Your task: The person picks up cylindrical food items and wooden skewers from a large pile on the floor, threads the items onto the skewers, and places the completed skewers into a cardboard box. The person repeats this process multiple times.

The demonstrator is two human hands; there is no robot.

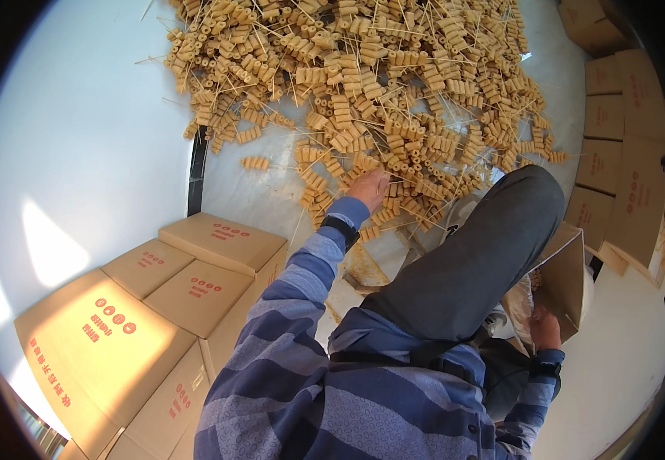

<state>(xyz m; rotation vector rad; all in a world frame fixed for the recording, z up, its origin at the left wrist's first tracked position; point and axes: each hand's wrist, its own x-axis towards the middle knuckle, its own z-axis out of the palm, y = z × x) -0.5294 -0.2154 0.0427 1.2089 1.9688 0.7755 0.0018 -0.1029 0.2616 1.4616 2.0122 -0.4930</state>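
Observation:
A big heap of skewers [340, 107], tan ridged rolls threaded on thin sticks, spreads over a pale surface ahead of me. My left hand [369, 188] reaches into its near edge with the fingers curled in. What lies within them is hidden by the hand. On the right, beside my bent knee, stands an open cardboard box [566, 280] with a clear plastic liner [519, 310]. My right hand [545, 330] is closed at the box's near side, gripping the liner's edge; some fingers are out of sight.
Taped cardboard cartons [110, 322] with red print are stacked at the left, against a white wall [72, 153]. More cartons [616, 153] stand along the right side. Crumbs and a flattened brown piece [367, 268] lie on the floor between the heap and me.

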